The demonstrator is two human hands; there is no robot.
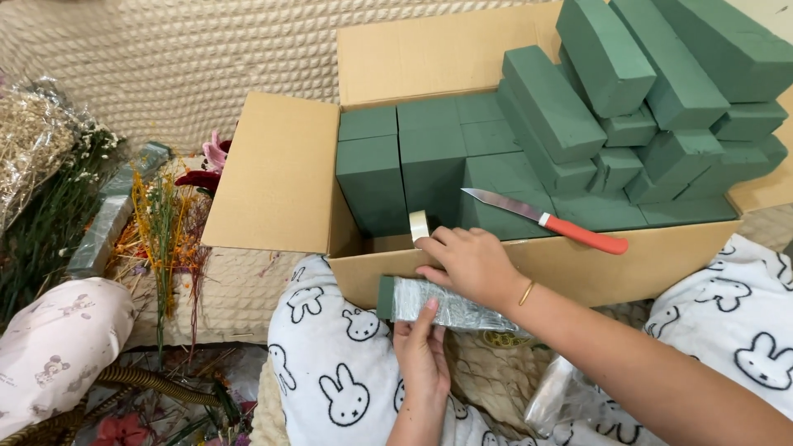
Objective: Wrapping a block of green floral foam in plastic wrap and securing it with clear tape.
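My left hand (422, 353) grips the foil-wrapped foam block (446, 304) from below, above my lap; my right hand (471, 263) presses its top edge, pinching a tape roll (419, 225). I judge the wrap needs pulling taut before taping. Beyond, a knife (545, 220) rests on the cardboard box (281, 177).

The single head-worn camera looks steeply down and forward, close over the lap and nearby cardboard box (281, 177).
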